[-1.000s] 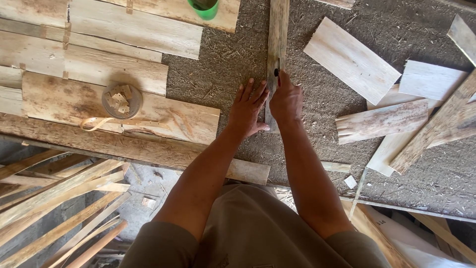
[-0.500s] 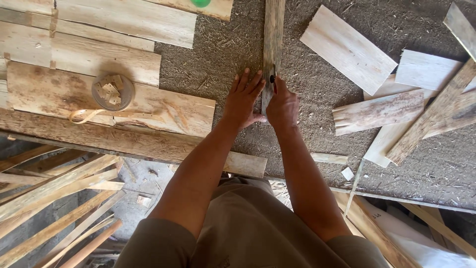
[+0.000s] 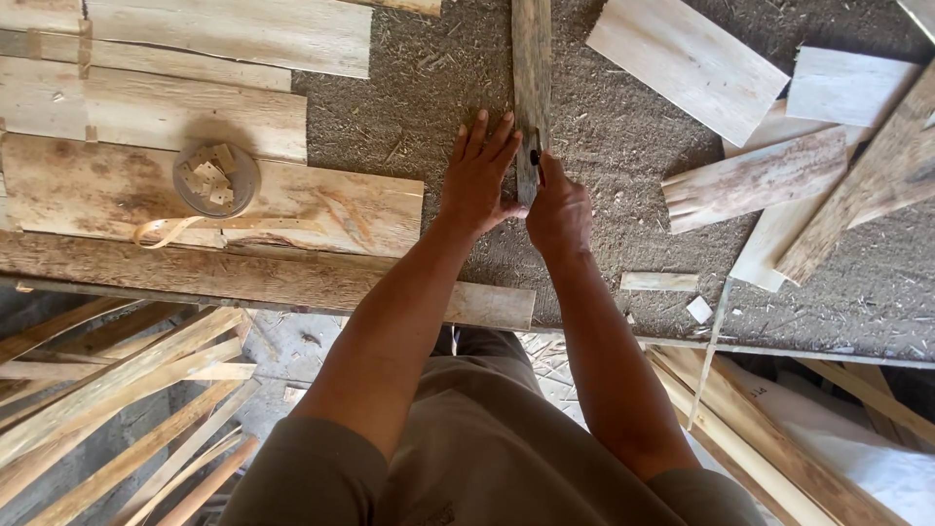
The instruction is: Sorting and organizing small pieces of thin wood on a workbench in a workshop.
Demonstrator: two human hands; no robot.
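My left hand (image 3: 477,180) lies flat, fingers spread apart, on the sawdust-strewn grey work surface (image 3: 604,185), its thumb side pressed against the left edge of the narrow upright weathered wooden slat (image 3: 531,68). The slat runs from the top of the view down to between my two hands, near the middle of the surface. My right hand (image 3: 560,214) is curled closed around a small dark tool (image 3: 535,156), held against the slat's lower right edge; the tool's kind I cannot tell. To the left, overlapping pale thin wooden sheets (image 3: 195,107) carry a round grey dish of small wooden chips (image 3: 215,178), with a curled strip of wood shaving (image 3: 166,231) just below it. To the right, loose pale veneer offcuts (image 3: 760,175) lie scattered, some overlapping. Below the surface's front edge, at lower left, a heap of long thin wood strips (image 3: 117,390) rests on the floor.
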